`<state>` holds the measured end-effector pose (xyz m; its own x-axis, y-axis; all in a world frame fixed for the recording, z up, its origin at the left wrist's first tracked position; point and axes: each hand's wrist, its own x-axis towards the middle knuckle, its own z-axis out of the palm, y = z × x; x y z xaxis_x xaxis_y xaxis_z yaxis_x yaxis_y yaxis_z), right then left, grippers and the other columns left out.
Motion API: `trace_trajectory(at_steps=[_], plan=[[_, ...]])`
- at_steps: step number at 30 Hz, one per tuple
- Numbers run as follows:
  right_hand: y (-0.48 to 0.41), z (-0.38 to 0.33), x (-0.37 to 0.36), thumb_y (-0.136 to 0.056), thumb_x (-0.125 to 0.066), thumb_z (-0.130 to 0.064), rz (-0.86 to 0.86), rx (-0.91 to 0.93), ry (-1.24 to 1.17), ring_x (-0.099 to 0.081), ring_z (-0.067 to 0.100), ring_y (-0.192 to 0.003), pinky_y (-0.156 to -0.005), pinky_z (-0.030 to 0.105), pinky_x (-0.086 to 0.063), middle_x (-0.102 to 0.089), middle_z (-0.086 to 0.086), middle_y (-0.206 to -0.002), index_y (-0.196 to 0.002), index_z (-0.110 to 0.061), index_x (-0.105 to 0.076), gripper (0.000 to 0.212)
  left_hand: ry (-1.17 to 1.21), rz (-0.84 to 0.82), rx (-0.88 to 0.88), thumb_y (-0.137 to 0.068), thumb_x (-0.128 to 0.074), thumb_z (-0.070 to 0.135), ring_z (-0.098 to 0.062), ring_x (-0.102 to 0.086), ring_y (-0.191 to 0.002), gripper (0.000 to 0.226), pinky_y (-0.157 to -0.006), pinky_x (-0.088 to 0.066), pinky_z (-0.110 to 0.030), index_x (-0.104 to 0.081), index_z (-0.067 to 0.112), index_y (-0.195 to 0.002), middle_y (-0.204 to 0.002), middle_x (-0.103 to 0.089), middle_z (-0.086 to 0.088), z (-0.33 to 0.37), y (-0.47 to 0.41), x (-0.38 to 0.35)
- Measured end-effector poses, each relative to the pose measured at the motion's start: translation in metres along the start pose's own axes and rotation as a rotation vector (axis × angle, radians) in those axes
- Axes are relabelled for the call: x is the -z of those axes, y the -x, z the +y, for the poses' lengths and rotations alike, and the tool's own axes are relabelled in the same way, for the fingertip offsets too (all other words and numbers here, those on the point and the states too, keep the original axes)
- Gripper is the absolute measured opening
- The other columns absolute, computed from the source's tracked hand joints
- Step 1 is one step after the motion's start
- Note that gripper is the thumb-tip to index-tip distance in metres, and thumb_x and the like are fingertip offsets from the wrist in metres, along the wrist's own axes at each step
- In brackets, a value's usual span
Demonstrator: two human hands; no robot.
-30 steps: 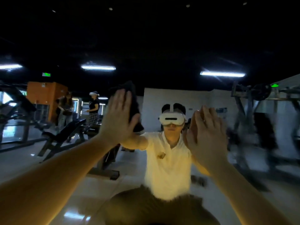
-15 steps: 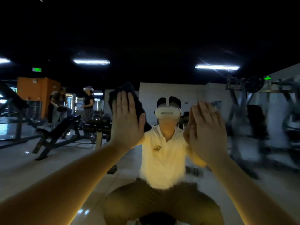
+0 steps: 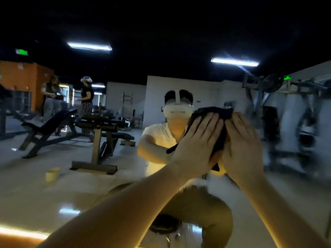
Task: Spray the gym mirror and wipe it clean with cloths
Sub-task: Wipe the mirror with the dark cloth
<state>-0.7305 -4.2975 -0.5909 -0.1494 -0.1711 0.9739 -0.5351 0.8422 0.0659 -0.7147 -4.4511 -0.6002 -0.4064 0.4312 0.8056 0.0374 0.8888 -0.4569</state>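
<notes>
Obs.: both forearms are reaching forward and up toward the glass. The left hand (image 3: 195, 145) and the right hand (image 3: 240, 149) are lying side by side, fingers straight and flat, pressing a dark cloth (image 3: 213, 111) against the mirror (image 3: 107, 187); neither hand is curling round it. The cloth is bunching above the fingertips and trailing a corner below the left palm; I cannot tell whether it is one cloth or two. Handling judgement: the cloth is looking soft, light and limp, so it is likely to fold and creep under a sliding palm. Flat pressure across its middle, with fingertips pinning the leading edge, seems the sound hold. The mirror is rigid, smooth and breakable, so I am judging even, moderate pressure better than leaning on it. Right of the hands the glass is looking streaked and hazy: wet film or blur, not resolvable. No spray bottle is showing. Farther off, in the reflection, the person is crouching low over a stool (image 3: 163, 224) and wearing a white headset (image 3: 178, 110). A weight bench (image 3: 48, 126) and a pale cup (image 3: 52, 174) are standing on the floor.
</notes>
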Motion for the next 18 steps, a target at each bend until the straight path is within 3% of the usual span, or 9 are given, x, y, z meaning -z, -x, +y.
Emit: trace_trajectory(at_steps=[2, 6, 9, 11, 15, 18], plan=[[0.004, -0.009, -0.005, -0.098, -0.033, -0.024, -0.008, -0.015, -0.012, -0.033, 0.034, -0.151, -0.12, 0.058, -0.032, -0.039, 0.018, -0.161, -0.149, -0.001, -0.048, 0.058, 0.001, 0.005, 0.003, -0.11, -0.025, 0.05, -0.032, 0.0, -0.161, 0.074, -0.131, 0.001, -0.049, -0.008, 0.004, -0.165, -0.173, -0.007, -0.02, -0.023, 0.018, -0.002], [0.022, -0.037, -0.017, -0.099, -0.057, -0.017, -0.002, -0.024, 0.013, -0.026, 0.037, -0.154, -0.122, 0.058, -0.027, -0.031, 0.021, -0.164, -0.152, -0.002, -0.043, 0.057, 0.006, 0.027, 0.165, -0.109, -0.036, 0.052, -0.03, 0.002, -0.161, 0.079, -0.131, 0.001, -0.05, -0.004, 0.007, -0.165, -0.172, -0.006, -0.017, -0.079, 0.081, -0.002], [0.036, -0.053, -0.021, -0.101, -0.041, -0.023, -0.045, -0.017, 0.026, -0.021, 0.035, -0.156, -0.125, 0.057, -0.02, -0.027, 0.019, -0.166, -0.155, -0.004, -0.04, 0.057, -0.027, 0.029, 0.319, -0.108, -0.033, 0.052, -0.031, 0.003, -0.159, 0.078, -0.13, -0.001, -0.051, -0.002, 0.006, -0.164, -0.17, -0.011, -0.022, -0.123, 0.135, 0.007], [0.049, -0.056, -0.022, -0.101, -0.035, -0.025, -0.074, -0.012, 0.03, -0.021, 0.033, -0.157, -0.125, 0.058, -0.019, -0.027, 0.018, -0.167, -0.155, -0.006, -0.04, 0.058, -0.026, 0.022, 0.431, -0.109, -0.025, 0.052, -0.04, -0.005, -0.159, 0.077, -0.129, -0.007, -0.056, -0.007, 0.0, -0.164, -0.168, -0.013, -0.03, -0.15, 0.171, 0.01], [0.083, -0.044, -0.016, -0.096, -0.046, -0.025, -0.107, -0.039, 0.031, -0.02, 0.035, -0.157, -0.125, 0.06, -0.018, -0.025, 0.018, -0.168, -0.156, -0.005, -0.037, 0.064, 0.006, 0.05, 0.685, -0.108, -0.022, 0.05, -0.052, -0.015, -0.155, 0.079, -0.126, -0.017, -0.064, -0.015, -0.009, -0.16, -0.165, -0.015, -0.038, -0.167, 0.218, 0.007], [0.107, -0.027, -0.011, -0.096, -0.042, -0.024, -0.13, -0.087, 0.011, -0.017, 0.034, -0.157, -0.124, 0.062, -0.02, -0.02, 0.017, -0.169, -0.158, -0.005, -0.033, 0.066, 0.046, 0.079, 0.757, -0.108, -0.022, 0.046, -0.051, -0.013, -0.155, 0.078, -0.125, -0.017, -0.065, -0.012, -0.011, -0.16, -0.165, -0.012, -0.039, -0.143, 0.204, -0.001]])
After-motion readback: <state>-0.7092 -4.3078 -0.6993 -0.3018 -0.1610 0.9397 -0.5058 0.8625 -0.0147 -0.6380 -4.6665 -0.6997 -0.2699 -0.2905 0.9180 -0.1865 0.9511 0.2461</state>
